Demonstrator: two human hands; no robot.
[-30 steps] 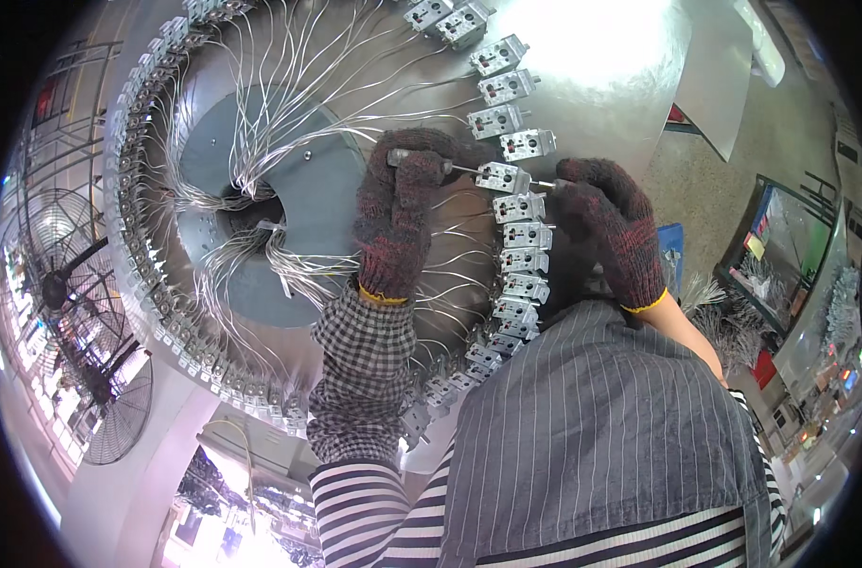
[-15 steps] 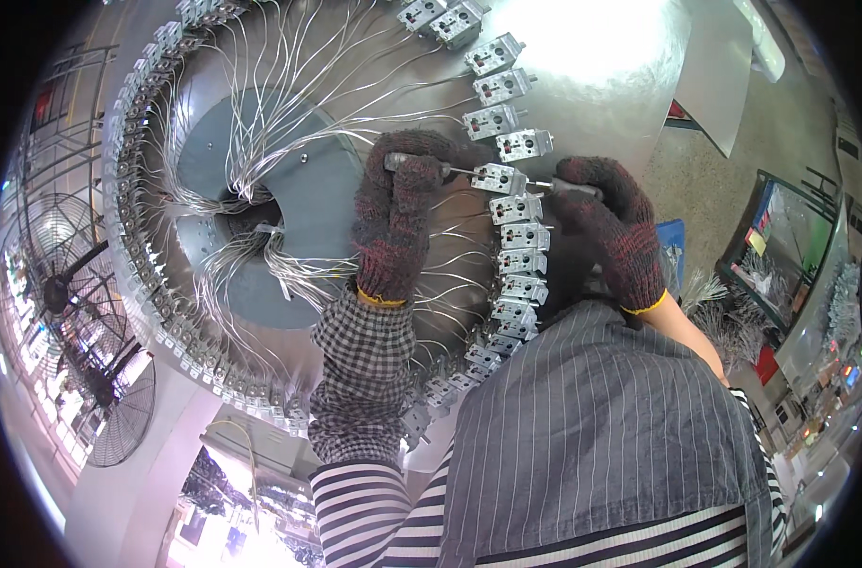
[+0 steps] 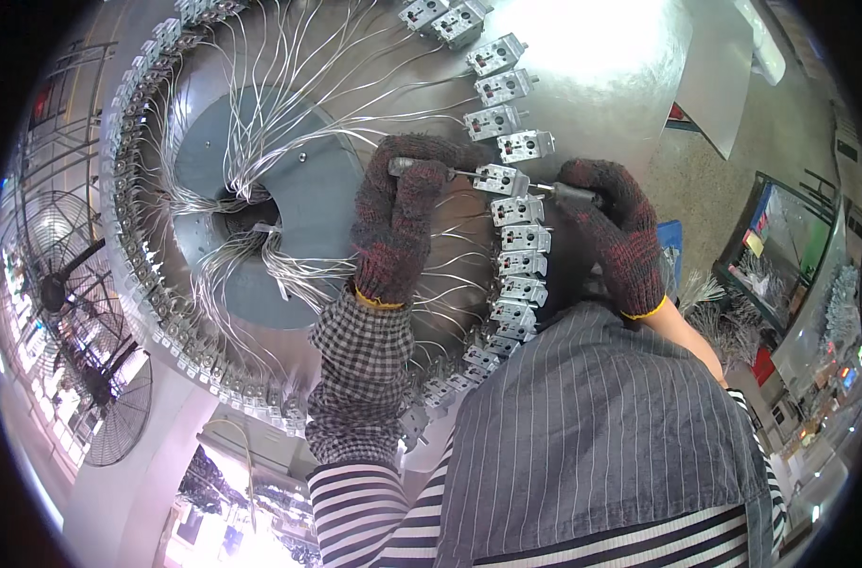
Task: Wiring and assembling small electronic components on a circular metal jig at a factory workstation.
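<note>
My left hand [image 3: 398,208], in a dark knitted glove, is closed around a small screwdriver [image 3: 403,167]. Its thin shaft reaches the inner side of a small metal control box [image 3: 501,180] on the rim of a round metal turntable [image 3: 450,312]. On the outer side of that box, my gloved right hand [image 3: 615,222] grips a grey cylindrical handle [image 3: 577,196]. A short metal shaft runs between this handle and the box; whether it is a tool's tip or the box's own spindle, I cannot tell.
Several like boxes [image 3: 495,122] line the rim, with thin silvery tubes [image 3: 280,142] running to the hub [image 3: 246,222]. Black fans [image 3: 119,407] stand at the left. On the right are a green-edged bin [image 3: 781,246] and silvery bundles [image 3: 724,312].
My right hand's fingers have shifted on the grey handle, baring more of it. My left hand has dropped very slightly. The turntable looks almost unmoved.
</note>
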